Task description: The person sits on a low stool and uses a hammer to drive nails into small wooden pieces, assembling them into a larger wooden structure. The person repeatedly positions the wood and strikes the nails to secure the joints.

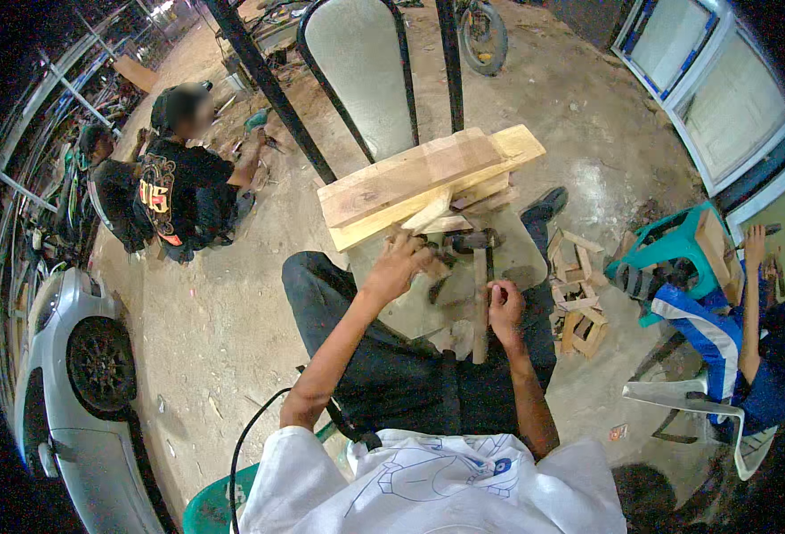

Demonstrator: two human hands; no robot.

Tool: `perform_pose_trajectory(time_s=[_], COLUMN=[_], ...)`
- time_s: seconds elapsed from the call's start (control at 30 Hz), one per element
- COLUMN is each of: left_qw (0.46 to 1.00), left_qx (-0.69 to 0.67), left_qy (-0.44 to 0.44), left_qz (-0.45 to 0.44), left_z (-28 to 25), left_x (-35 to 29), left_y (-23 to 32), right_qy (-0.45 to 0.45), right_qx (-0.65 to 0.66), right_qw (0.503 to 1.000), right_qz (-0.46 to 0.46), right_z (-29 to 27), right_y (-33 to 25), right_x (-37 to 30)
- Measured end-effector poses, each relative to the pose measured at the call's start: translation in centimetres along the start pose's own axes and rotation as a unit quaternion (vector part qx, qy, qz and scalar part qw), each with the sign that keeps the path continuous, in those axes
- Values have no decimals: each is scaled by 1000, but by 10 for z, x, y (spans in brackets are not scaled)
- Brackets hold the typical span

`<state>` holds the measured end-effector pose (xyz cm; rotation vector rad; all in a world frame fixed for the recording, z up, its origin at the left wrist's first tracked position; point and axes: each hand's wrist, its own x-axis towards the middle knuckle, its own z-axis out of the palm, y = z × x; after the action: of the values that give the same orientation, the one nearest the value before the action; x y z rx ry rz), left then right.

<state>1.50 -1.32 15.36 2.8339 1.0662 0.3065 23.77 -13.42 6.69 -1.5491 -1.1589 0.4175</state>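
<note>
A chair seat point(401, 307) lies in front of my knees. On it rests a hammer point(480, 311), its dark head away from me and its wooden handle pointing back at me. My right hand point(505, 310) is closed just right of the handle, thumb and fingers pinched together; what they hold, if anything, is too small to name. Over the seat's left part, my left hand point(399, 267) reaches toward a small pale wood piece point(430, 214); its fingers are blurred. Beyond both hands, several wooden boards point(410, 182) are stacked against the chair's padded backrest point(357, 71).
Nailed wood pieces point(577, 294) lie on the floor to the right. Further right are a green plastic stool point(677, 240) and a seated person point(757, 356). Two people crouch at upper left, one in a black shirt point(178, 191). A silver car point(89, 427) stands at left.
</note>
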Motion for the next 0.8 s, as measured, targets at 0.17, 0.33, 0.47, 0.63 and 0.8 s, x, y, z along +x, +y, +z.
perform_pose_trajectory(time_s=[0.17, 0.33, 0.47, 0.63, 0.8], left_qw=[885, 627, 584, 687, 869], left_qx=[-413, -727, -746, -638, -332], left_qy=[140, 167, 163, 88, 131], left_qz=[-163, -226, -277, -337, -342], left_z=[-55, -58, -33, 34, 33], left_x=[-5, 5, 2, -11, -1], left_y=[11, 4, 3, -27, -28], right_qy=[-6, 5, -31, -69, -45], right_qx=[26, 104, 104, 110, 122], right_qw=[993, 987, 981, 974, 975], right_qz=[112, 125, 159, 187, 179], right_z=[-3, -5, -12, -14, -9], right_y=[-6, -17, -20, -28, -26], right_x=[2, 2, 2, 4, 2])
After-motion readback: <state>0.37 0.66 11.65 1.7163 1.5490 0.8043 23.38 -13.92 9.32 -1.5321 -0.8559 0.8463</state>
